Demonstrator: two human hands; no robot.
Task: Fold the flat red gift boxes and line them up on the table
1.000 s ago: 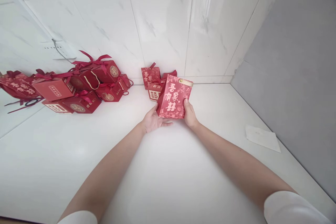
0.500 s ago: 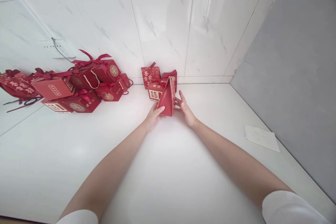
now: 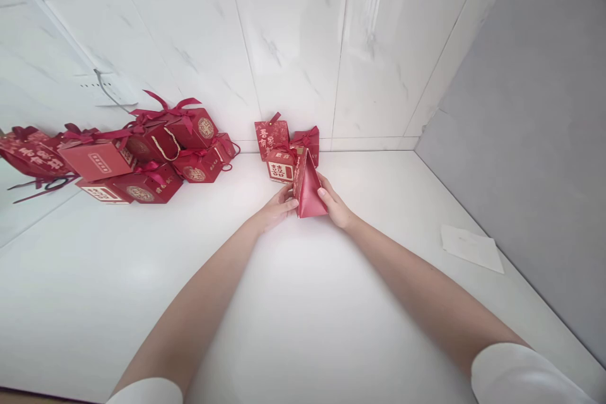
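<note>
Between my two hands is a red gift box [image 3: 312,192] with a peaked, triangular end facing me and a patterned panel on its left. My left hand [image 3: 277,209] is closed on the box's left side, thumb near its lower front corner. On the other side my right hand [image 3: 335,203] grips it, with the thumb on the plain red end face. Fingers behind the box are hidden. Just beyond it stand a box with a white double-happiness panel [image 3: 280,170], a patterned red box [image 3: 272,139] and a ribboned red box [image 3: 310,137], partly covered.
Several red gift boxes with ribbons [image 3: 146,158] are stacked at the left by the tiled wall [image 3: 293,44]. Scissors [image 3: 55,184] lie at their left end. A white sheet [image 3: 472,247] rests on the white table [image 3: 303,315] near the grey panel [image 3: 534,139] at right.
The held box has turned, so its plain end now faces right instead of left. My right hand has closed onto it, and my left thumb has shifted off the plain face.
</note>
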